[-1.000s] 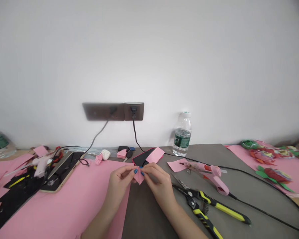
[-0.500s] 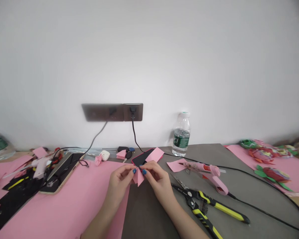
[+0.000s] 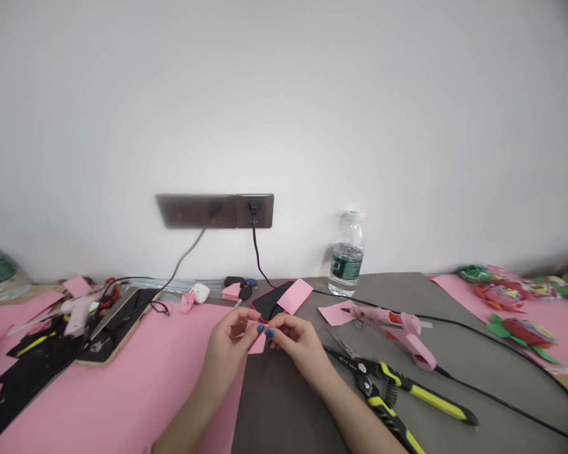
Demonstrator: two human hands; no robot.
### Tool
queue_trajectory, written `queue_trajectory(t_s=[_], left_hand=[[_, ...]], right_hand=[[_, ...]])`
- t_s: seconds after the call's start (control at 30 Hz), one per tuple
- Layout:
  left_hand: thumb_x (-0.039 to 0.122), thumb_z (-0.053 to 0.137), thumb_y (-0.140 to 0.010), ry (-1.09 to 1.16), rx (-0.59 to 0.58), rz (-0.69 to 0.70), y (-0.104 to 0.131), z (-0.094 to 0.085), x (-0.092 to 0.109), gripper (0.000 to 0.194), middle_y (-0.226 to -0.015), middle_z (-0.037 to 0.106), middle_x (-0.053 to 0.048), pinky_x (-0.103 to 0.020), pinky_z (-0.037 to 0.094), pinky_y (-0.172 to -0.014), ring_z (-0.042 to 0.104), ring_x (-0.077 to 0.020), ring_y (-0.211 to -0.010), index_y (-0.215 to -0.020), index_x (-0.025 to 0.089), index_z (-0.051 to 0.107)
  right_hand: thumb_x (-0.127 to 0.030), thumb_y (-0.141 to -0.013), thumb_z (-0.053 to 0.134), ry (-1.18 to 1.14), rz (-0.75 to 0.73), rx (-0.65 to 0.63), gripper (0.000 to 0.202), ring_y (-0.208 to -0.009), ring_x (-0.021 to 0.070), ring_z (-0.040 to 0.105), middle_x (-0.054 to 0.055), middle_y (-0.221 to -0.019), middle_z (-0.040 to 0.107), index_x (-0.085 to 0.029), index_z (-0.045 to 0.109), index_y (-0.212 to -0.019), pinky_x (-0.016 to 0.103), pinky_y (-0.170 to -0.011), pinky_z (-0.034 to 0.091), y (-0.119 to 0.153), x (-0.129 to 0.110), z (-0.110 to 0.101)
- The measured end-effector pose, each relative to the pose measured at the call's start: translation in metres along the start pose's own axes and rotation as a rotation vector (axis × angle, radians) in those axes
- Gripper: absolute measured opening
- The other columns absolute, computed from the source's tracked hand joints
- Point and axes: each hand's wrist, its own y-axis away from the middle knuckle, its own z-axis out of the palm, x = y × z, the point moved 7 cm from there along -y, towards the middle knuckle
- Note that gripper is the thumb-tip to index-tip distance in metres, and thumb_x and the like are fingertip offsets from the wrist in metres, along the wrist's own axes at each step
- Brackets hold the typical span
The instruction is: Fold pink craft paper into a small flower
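Observation:
Between my two hands is a small folded piece of pink paper (image 3: 256, 342), held above the seam of the large pink sheet and the grey mat. My left hand (image 3: 227, 343) pinches its left side with thumb and fingers. On its upper right edge, my right hand (image 3: 296, 340) is closed too, thumb pressed to the fingers. Just behind the hands lies a phone in a pink-red case (image 3: 264, 302), partly covered by a pink paper square (image 3: 295, 296). The fingertips hide part of the fold.
Right of my hands lie yellow-black pliers (image 3: 366, 372) and a pink glue gun (image 3: 397, 321), its nozzle over pink paper (image 3: 334, 314). A water bottle (image 3: 346, 255) stands by the wall. Paper flowers (image 3: 525, 331) lie far right; another phone (image 3: 118, 328) and a second glue gun (image 3: 79, 315) left.
The pink paper has turned in my fingers: its downward point has given way to a flat, squarish flap. Both hands stay in nearly the same place.

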Motion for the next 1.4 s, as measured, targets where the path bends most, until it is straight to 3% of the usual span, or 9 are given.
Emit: queue_trajectory(t_s=[0.27,0.47,0.63,0.7,0.9,1.07,1.27,1.4], left_hand=[[0.033,0.074,-0.071,0.027,0.017,-0.022,0.0,-0.001,-0.001,0.019,-0.074,0.068,-0.002,-0.023,0.05,-0.063,0.063,-0.017,-0.071,-0.08,0.018,0.068],[0.043,0.07,-0.074,0.097,-0.007,-0.098,-0.001,-0.001,-0.005,0.028,-0.075,0.068,-0.003,-0.024,0.051,-0.057,0.062,-0.0162,-0.066,-0.086,0.017,0.068],[0.027,0.078,-0.066,0.156,-0.07,-0.113,0.0,0.005,-0.009,0.037,-0.102,0.069,-0.008,-0.027,0.055,-0.073,0.066,-0.0231,-0.095,-0.1,0.019,0.066],[0.024,0.078,-0.066,0.144,-0.06,-0.102,0.001,0.005,-0.008,0.04,-0.102,0.068,-0.007,-0.027,0.055,-0.076,0.065,-0.0227,-0.099,-0.104,0.02,0.066],[0.026,0.075,-0.068,0.125,-0.033,-0.082,-0.001,0.0,-0.003,0.03,-0.072,0.063,0.001,-0.025,0.055,-0.064,0.063,-0.0145,-0.068,-0.097,0.018,0.069],[0.026,0.074,-0.069,0.092,-0.068,-0.101,0.0,0.002,-0.005,0.026,-0.06,0.057,0.005,-0.024,0.053,-0.058,0.061,-0.0122,-0.057,-0.093,0.017,0.069],[0.028,0.072,-0.07,0.062,-0.071,-0.096,-0.001,0.003,-0.006,0.018,-0.069,0.068,-0.001,-0.024,0.052,-0.057,0.059,-0.0116,-0.056,-0.083,0.015,0.072],[0.031,0.071,-0.071,0.024,-0.059,-0.113,-0.002,0.001,-0.011,0.022,-0.08,0.074,-0.006,-0.027,0.055,-0.061,0.061,-0.014,-0.06,-0.086,0.015,0.077]], right_hand=[[-0.052,-0.068,0.076,-0.027,0.056,-0.045,0.037,-0.051,0.0102,0.051,-0.002,-0.06,0.058,-0.017,0.065,-0.069,0.023,-0.052,0.042,0.0,0.001,0.003],[-0.055,-0.067,0.076,-0.028,0.078,-0.007,0.041,-0.051,0.0101,0.049,-0.003,-0.058,0.055,-0.017,0.063,-0.069,0.023,-0.052,0.039,0.0,0.003,-0.002],[-0.055,-0.071,0.073,-0.058,0.06,0.057,0.04,-0.05,0.0096,0.046,-0.003,-0.059,0.053,-0.016,0.062,-0.071,0.022,-0.052,0.036,-0.002,0.009,-0.008],[-0.055,-0.072,0.072,-0.071,0.055,0.049,0.04,-0.051,0.0097,0.045,-0.003,-0.059,0.053,-0.017,0.06,-0.072,0.022,-0.052,0.035,-0.002,0.01,-0.008],[-0.054,-0.078,0.068,-0.035,-0.003,-0.06,0.038,-0.058,0.0114,0.048,-0.001,-0.068,0.055,-0.017,0.058,-0.076,0.023,-0.056,0.037,0.0,0.001,0.001],[-0.048,-0.081,0.068,-0.047,-0.089,-0.046,0.032,-0.064,0.0121,0.049,0.0,-0.075,0.055,-0.018,0.059,-0.084,0.023,-0.058,0.038,0.002,-0.006,0.002],[-0.052,-0.081,0.066,-0.043,-0.031,-0.04,0.036,-0.061,0.0115,0.043,-0.003,-0.069,0.048,-0.019,0.052,-0.076,0.023,-0.057,0.036,0.002,0.0,0.002],[-0.054,-0.082,0.063,0.004,-0.06,-0.073,0.039,-0.059,0.0107,0.038,-0.004,-0.066,0.043,-0.019,0.048,-0.074,0.022,-0.056,0.032,0.004,-0.004,0.004]])
